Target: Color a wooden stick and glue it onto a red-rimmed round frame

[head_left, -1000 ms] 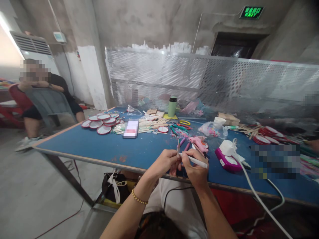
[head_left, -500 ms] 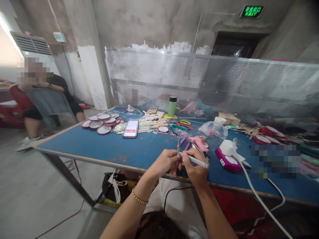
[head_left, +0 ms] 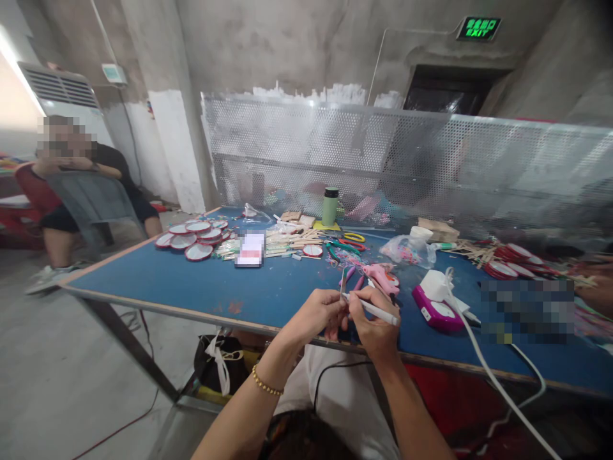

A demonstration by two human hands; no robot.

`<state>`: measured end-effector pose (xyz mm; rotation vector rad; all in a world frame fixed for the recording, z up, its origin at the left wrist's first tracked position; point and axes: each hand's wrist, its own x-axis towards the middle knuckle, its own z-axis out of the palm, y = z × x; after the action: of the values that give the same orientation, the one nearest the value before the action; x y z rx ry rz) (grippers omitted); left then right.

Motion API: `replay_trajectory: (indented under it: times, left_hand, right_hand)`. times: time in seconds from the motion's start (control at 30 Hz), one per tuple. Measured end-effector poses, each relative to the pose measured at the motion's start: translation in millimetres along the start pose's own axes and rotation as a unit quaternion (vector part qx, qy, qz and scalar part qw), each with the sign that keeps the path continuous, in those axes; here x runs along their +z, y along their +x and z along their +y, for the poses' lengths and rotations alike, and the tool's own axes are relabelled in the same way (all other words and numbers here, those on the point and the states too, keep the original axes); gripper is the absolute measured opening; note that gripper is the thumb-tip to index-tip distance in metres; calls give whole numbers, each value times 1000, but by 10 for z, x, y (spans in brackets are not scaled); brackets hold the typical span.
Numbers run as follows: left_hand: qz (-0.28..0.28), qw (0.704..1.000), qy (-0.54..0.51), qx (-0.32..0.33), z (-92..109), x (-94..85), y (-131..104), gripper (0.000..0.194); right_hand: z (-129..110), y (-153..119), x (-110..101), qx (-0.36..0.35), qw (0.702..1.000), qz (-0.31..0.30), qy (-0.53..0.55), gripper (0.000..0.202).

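Over the front edge of the blue table [head_left: 191, 287], my left hand [head_left: 320, 313] is closed on a thin stick [head_left: 343, 281] that stands upright from its fingertips. My right hand [head_left: 376, 322] grips a white pen [head_left: 379, 312], whose tip end meets the stick at the left fingertips. Just behind the hands lie a pink glue gun [head_left: 382, 278] and purple tools [head_left: 349, 275]. The small detail at the pen's tip is too fine to make out.
Red-rimmed discs [head_left: 182, 241], a phone [head_left: 250, 249], wooden sticks [head_left: 287, 241] and a green bottle [head_left: 330, 207] are on the table. At right are a magenta power strip [head_left: 437, 310] with white cables and a person's hand [head_left: 598, 287]. Another person [head_left: 110, 166] sits at far left.
A person's hand has come into view at the right edge of the table. The view has shifted slightly, while my hands keep nearly the same pose.
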<state>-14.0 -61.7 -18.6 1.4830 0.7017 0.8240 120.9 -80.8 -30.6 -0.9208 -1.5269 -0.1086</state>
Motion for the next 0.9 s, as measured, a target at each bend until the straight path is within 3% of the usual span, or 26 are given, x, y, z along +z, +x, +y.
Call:
replay_trajectory:
  times: [0.63, 0.9]
  left_hand:
    - [2, 1000, 7, 0, -38, -5, 21, 39]
    - [2, 1000, 0, -4, -29, -4, 15, 37]
  right_hand:
    - [2, 29, 14, -20, 1000, 13, 2, 15]
    - [-9, -15, -17, 31, 999, 11, 14, 18]
